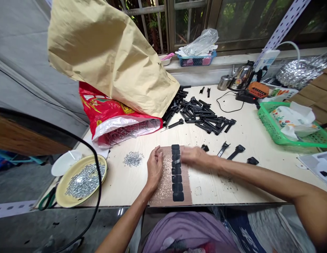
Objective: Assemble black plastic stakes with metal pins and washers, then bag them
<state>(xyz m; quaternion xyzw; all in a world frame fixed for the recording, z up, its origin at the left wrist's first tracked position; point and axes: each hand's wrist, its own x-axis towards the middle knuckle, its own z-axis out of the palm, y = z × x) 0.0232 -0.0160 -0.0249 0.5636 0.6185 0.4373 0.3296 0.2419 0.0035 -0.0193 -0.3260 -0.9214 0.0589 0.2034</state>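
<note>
A brown board [166, 193] lies at the table's front edge, speckled with pale marks on its left part. Along its right side runs a column of several black rounded pieces [177, 179]. My left hand [154, 168] rests at the board's left edge with its fingers curled in; whatever they may hold is hidden. Over the right edge of the column is my right hand [196, 157], its fingers smeared by motion. To the left lies a small heap of shiny metal bits [133, 159]. Several loose black strap-like parts [236, 151] lie to the right.
A yellow dish [60, 195] of metal bits stands at the left, by green-handled scissors [48, 199]. Behind are a red bag [87, 105] of thin metal pins, a large tan sack [113, 52] and piled black parts [203, 114]. A green basket [269, 130] and kettle [241, 77] stand right.
</note>
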